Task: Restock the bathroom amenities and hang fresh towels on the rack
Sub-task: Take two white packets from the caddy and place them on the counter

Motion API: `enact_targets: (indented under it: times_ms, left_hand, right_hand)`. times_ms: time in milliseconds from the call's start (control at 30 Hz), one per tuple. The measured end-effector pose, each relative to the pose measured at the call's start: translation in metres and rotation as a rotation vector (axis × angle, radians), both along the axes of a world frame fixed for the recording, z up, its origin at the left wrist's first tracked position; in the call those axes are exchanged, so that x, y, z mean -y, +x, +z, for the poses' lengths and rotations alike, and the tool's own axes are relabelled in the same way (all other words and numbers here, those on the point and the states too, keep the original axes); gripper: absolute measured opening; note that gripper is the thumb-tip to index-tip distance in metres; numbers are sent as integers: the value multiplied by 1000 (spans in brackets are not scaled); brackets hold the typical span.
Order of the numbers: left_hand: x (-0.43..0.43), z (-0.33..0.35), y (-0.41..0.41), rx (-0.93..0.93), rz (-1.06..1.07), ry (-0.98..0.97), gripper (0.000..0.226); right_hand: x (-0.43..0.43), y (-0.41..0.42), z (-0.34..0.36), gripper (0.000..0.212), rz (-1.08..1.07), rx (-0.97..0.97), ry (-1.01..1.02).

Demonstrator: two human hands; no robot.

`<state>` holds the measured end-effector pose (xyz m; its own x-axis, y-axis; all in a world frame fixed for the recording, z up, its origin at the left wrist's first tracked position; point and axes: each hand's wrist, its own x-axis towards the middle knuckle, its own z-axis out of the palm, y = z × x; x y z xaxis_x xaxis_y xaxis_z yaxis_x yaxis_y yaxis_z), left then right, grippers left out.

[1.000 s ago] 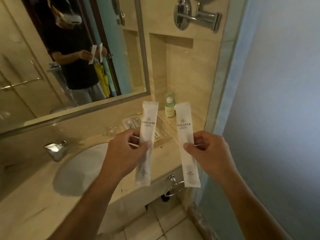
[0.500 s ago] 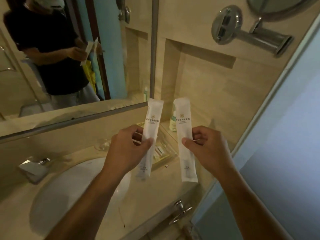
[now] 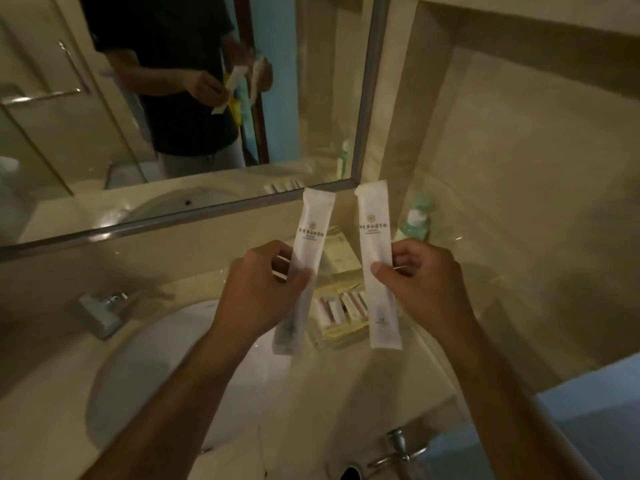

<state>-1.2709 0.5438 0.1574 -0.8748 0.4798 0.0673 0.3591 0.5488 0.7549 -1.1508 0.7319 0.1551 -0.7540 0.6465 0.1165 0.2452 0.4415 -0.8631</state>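
I hold two long white amenity packets upright above the vanity. My left hand [image 3: 263,289] pinches the left packet [image 3: 311,230] at its middle, over the sink's right side. My right hand [image 3: 415,285] grips the right packet [image 3: 374,230], together with a thin stick between its fingers. Below and between the packets lies a clear amenity tray [image 3: 341,336] with several small sachets and boxes in it. No towel or towel rack shows directly.
A white sink [image 3: 156,375] with a chrome faucet [image 3: 100,310] sits at the left. A green-capped bottle [image 3: 415,220] stands in the tiled niche at the right. The mirror [image 3: 173,116] runs along the wall; a chrome ring [image 3: 394,452] hangs under the counter's front edge.
The view has closed in on the counter and tipped down. Both hands with their packets have moved forward over the amenity tray, and the wall-mounted chrome arm has left the view.
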Motion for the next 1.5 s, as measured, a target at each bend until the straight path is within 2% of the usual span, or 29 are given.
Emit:
enact_targets:
  times_ms: [267, 500, 700, 800, 900, 1033, 1167, 1300, 1500]
  left_hand:
    - [-53, -38, -51, 82, 103, -36, 23]
    - [-76, -64, -85, 173, 135, -2, 27]
    - [-100, -95, -118, 360, 113, 77, 30]
    - [-124, -127, -135, 472, 176, 123, 22]
    - [-152, -164, -151, 559, 257, 134, 29]
    - [-192, -201, -173, 477, 302, 62, 29]
    - [-220, -216, -190, 443, 306, -45, 9]
    - [-237, -227, -196, 423, 307, -101, 23]
    - [-251, -237, -200, 346, 299, -206, 22]
  right_hand:
    - [-60, -73, -48, 15, 86, 75, -49]
    - [-77, -110, -69, 14, 137, 128, -73]
    - [-88, -139, -105, 16, 90, 186, -104]
    - [-104, -163, -134, 13, 36, 231, -119]
    - [-118, -190, -167, 20, 9, 273, -124]
    - [-131, -221, -199, 26, -34, 322, -59]
    - [-140, -246, -221, 33, -40, 399, -41]
    - [-147, -257, -233, 29, -28, 437, 42]
    - [-152, -261, -240, 27, 2, 425, 158]
